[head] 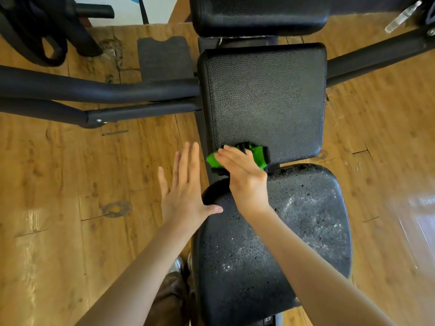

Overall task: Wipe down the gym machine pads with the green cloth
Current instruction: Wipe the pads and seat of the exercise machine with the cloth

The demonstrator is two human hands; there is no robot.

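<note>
green cloth [237, 158] pressed on back pad [263, 102] by flat right hand [244, 177]; left hand [186, 191] spread, fingers apart

seat pad [294, 231]: black leather-like cover, pebbled grain, dull, with pale dusty marks and small dark specks.
back pad [266, 95]: same black grained cover, matt, with a soft grey sheen in the middle.
upper pad [259, 15]: black, smoother, slightly glossy.
green cloth [259, 154]: bright green fuzzy fabric with black edges.
frame tubes [98, 88]: black, matt, smooth.
floor [58, 184]: brown wood-look planks, smooth, with scuffs and light reflections.
foot plate [164, 57]: dark, rough, matt.
</note>
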